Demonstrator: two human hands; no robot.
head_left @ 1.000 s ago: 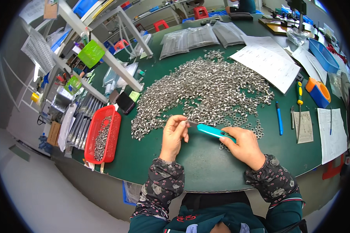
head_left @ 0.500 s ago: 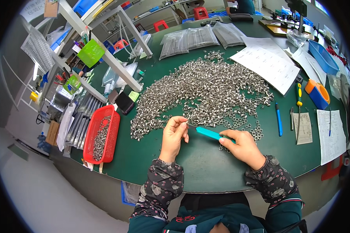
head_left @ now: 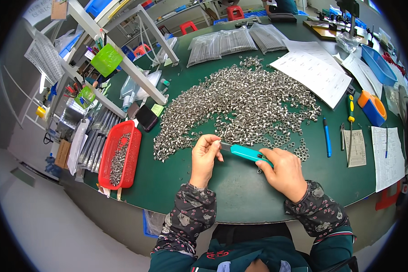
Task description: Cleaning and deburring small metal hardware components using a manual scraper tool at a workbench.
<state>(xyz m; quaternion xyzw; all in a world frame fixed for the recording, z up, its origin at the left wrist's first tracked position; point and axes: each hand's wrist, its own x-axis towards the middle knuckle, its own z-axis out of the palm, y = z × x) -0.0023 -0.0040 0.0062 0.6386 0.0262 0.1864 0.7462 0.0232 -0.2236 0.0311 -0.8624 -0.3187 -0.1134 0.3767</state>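
Note:
My right hand (head_left: 283,171) is wrapped round a teal utility knife (head_left: 245,153), thumb along its handle. The knife's bare blade points left and reaches the fingertips of my left hand (head_left: 203,159). Those fingertips are pinched together; whatever they hold is too small and covered to make out. Just beyond both hands spreads a wide heap of small shiny metal rings (head_left: 240,106) on the green table (head_left: 231,195). A few loose rings (head_left: 301,152) lie beside my right hand.
At the left stands a red basket (head_left: 132,158) partly filled with small metal pieces, near a black phone (head_left: 146,119). Bagged metal tubes (head_left: 233,43) and paper sheets (head_left: 317,75) lie behind the heap. Rightward are a blue pen (head_left: 327,137), a screwdriver (head_left: 350,109) and a tape dispenser (head_left: 372,109).
The knife and both hands keep nearly the same pose. More of the blade's flat side shows at the left fingertips. The whole view has shifted slightly.

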